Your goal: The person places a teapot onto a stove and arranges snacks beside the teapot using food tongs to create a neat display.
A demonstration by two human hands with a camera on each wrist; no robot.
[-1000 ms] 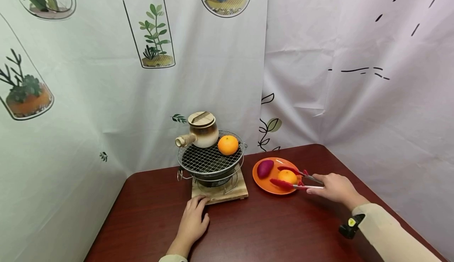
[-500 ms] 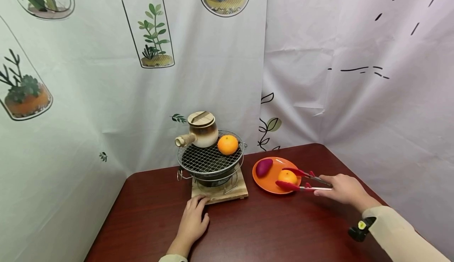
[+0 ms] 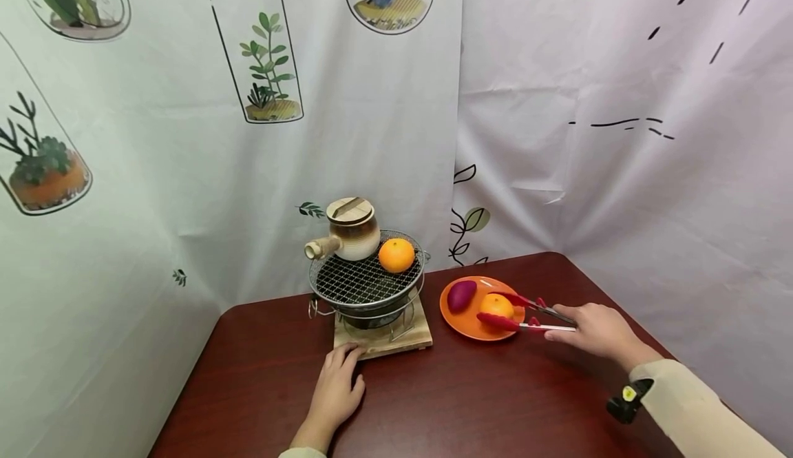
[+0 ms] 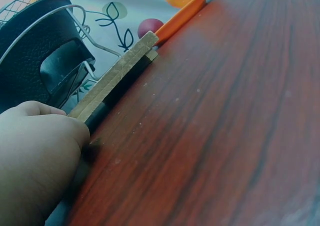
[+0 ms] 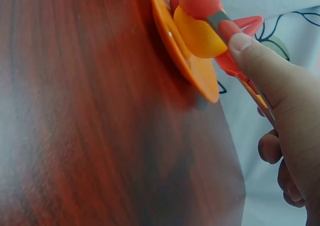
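Note:
My right hand (image 3: 597, 334) grips metal tongs (image 5: 216, 21) with red tips. In the head view, the tong tips lie on both sides of an orange (image 3: 497, 305), which sits on an orange plate (image 3: 473, 334). A purple oval fruit or vegetable (image 3: 461, 295) lies beside it on the plate's left. My left hand (image 3: 334, 390) rests its fingers on the front edge of a wooden board (image 3: 409, 341), and the left wrist view has that hand (image 4: 40, 146) at the board's corner.
On the board stands a round black grill (image 3: 368, 310) with a wire mesh top. A lidded clay pot (image 3: 359, 241) with a side handle and another orange (image 3: 396, 255) sit on the mesh. Printed white curtains (image 3: 384, 134) hang behind the dark red table (image 3: 434, 403).
The tongs first drew back to the right, then moved slightly left. The orange on the plate has shifted a little left between the tips. My left hand stayed put.

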